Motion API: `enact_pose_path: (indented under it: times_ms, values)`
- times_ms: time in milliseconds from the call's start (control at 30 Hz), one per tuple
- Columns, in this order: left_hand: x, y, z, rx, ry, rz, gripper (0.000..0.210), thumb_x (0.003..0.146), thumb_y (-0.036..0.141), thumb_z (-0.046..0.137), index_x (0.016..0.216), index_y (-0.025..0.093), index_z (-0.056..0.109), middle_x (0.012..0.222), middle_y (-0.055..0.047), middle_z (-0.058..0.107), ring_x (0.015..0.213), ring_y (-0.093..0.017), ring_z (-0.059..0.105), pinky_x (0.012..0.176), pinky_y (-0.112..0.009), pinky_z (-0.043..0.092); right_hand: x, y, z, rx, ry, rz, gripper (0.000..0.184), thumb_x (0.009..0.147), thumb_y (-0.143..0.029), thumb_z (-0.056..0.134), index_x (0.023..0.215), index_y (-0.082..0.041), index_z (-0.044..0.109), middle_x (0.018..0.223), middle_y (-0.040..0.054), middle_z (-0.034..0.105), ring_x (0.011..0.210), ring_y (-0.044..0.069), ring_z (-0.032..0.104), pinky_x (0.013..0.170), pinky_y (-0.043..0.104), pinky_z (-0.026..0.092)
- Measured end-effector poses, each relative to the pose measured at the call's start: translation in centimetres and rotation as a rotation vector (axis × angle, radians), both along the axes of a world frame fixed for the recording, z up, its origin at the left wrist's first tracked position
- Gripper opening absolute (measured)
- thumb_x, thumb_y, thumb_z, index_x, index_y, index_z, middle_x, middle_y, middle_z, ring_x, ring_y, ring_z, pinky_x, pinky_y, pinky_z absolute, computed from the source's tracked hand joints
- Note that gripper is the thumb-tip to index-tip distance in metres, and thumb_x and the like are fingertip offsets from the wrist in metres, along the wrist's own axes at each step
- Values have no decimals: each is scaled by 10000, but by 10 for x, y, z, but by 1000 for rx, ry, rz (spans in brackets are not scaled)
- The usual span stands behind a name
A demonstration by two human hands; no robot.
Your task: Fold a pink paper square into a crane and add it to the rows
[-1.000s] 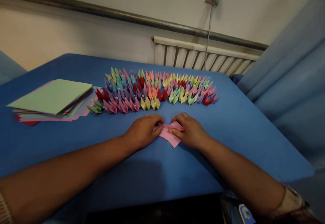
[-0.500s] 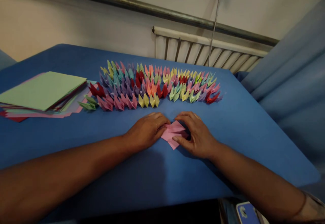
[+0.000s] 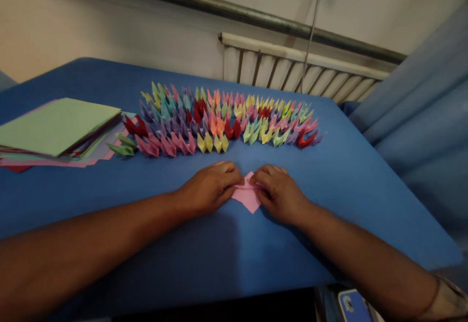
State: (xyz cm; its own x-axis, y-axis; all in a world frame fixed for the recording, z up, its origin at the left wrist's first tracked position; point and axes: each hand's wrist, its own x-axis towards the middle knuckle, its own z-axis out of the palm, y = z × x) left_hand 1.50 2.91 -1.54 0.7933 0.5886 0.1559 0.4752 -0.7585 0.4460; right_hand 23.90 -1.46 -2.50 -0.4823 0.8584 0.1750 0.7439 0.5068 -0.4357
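while both hands [image 3: 210, 188] [image 3: 281, 194] grip it, pink paper [image 3: 250, 201] lies between them.

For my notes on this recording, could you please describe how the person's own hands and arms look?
The left hand and right hand are ungloved; both forearms are bare. A patterned sleeve edge shows high on the right one; none is visible on the left.

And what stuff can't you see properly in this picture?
All in the head view:
- Pink paper: side parts hidden by the left hand and right hand.
- Paper stack: left part cut off by the left edge.
- Back paper figures: partly hidden by those in front.
- Blue thing: cut off by the bottom edge; can't tell what it is.
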Motion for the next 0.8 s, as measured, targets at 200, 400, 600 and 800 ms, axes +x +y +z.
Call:
enact_pose_path:
  times_ms: [200,400,600,800]
  values:
    - [-7,3,9,-54,24,-57,157,902,273,525,975,201,644,933,-40,594,897,-201,535,809,-316,416,9,2,5,-49,26,88,161,881,-250,595,1035,-206,607,1003,65,617,920,216,544,834,379,410]
    - [-8,8,5,-53,22,-59,175,943,299,495,928,190,632,908,-38,592,871,-188,535,799,-306,400,17,6,5,-103,75,50,40,882,-163,559,871,-193,582,870,35,593,831,176,536,801,342,424]
    - [-8,8,3,-34,25,-82,233,951,270,498,1123,228,649,1078,-58,625,996,-207,548,897,-332,406,27,8,13,-144,38,40,101,859,-111,547,811,-192,583,831,28,604,787,160,540,763,309,427]
    - [-7,8,3,0,7,-107,252,963,253,487,1120,252,684,1138,-52,636,1027,-199,553,924,-335,418,38,13,16,-183,-44,-53,80,843,-140,578,782,-183,606,815,29,606,721,150,531,687,289,401]
